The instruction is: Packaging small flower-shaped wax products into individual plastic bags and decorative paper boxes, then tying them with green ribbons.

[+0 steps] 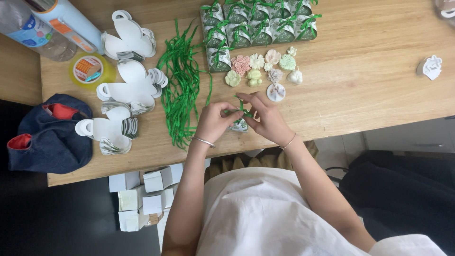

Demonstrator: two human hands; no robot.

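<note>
My left hand [214, 119] and my right hand [267, 116] meet over a small patterned gift box [240, 125] near the front edge of the wooden table [369, 80]. Both pinch a green ribbon [241, 108] on top of the box. Just beyond my hands lie several small flower-shaped pieces [263, 66] in pink, cream and pale green. Behind those stand rows of finished boxes [258, 26] tied with green ribbon.
A heap of loose green ribbons [181, 85] lies left of my hands. Stacks of flat white box blanks [130, 80] sit further left, with a yellow tape roll [90, 70], a bottle [28, 28] and a dark cloth bag [50, 135]. White cartons [142, 199] stand on the floor.
</note>
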